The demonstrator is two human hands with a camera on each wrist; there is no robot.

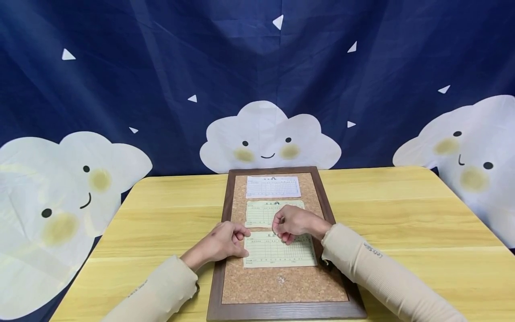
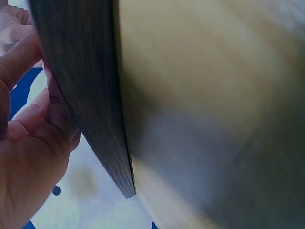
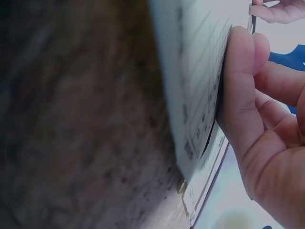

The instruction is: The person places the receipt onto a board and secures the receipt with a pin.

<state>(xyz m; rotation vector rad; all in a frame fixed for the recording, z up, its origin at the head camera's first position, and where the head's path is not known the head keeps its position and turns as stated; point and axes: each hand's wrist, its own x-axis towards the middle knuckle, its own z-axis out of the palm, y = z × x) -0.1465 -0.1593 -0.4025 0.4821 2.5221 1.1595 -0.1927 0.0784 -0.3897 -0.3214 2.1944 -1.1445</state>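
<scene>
A pale yellow printed form slip point(image 1: 277, 255) lies lowest on a framed cork board point(image 1: 249, 286). My left hand point(image 1: 223, 241) rests over the board's left frame, with thumb and fingertips apart at the slip's left edge. At the slip's top edge, the thumb and index fingertips of my right hand point(image 1: 293, 221) come together in a pinch; what is between them is hidden, so I cannot tell what it is. The right wrist view shows the right hand's thumb point(image 3: 238, 71) lying along the printed paper point(image 3: 195, 86).
Higher on the board are a second yellow slip point(image 1: 257, 214), partly covered by the right hand, and a white slip point(image 1: 273, 190), each with a small pin-like spot at its top. The board lies on a wooden table point(image 1: 169, 214) before a blue cloud-print curtain point(image 1: 257, 53).
</scene>
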